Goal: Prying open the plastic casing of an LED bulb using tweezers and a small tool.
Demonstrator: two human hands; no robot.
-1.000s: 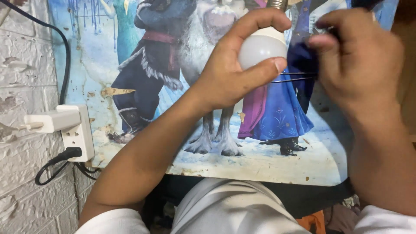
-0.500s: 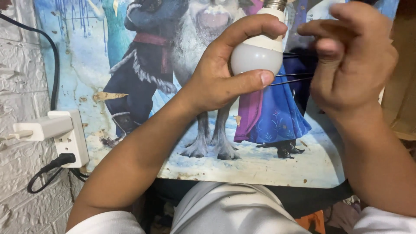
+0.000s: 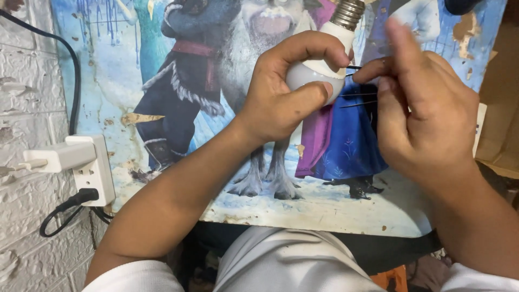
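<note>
My left hand (image 3: 281, 97) grips a white light bulb (image 3: 316, 75), its metal screw base (image 3: 347, 13) pointing up and away from me. My right hand (image 3: 421, 113) is just to the right of the bulb, thumb and fingers pinched around thin dark wires (image 3: 358, 98) that run out from the bulb's side. Both hands hover above a small table (image 3: 324, 208) with a worn cartoon print on top.
A white brick wall (image 3: 27, 108) is at left with a white power socket (image 3: 94, 170), a white adapter (image 3: 59, 157) plugged in and black cables (image 3: 65, 211). Brown cardboard (image 3: 500, 108) lies at the right edge. My lap in light clothing is below the table.
The bulb and both hands have shifted slightly lower and left in view. My right hand's fingers have straightened and pinched onto the thin wires beside the bulb.
</note>
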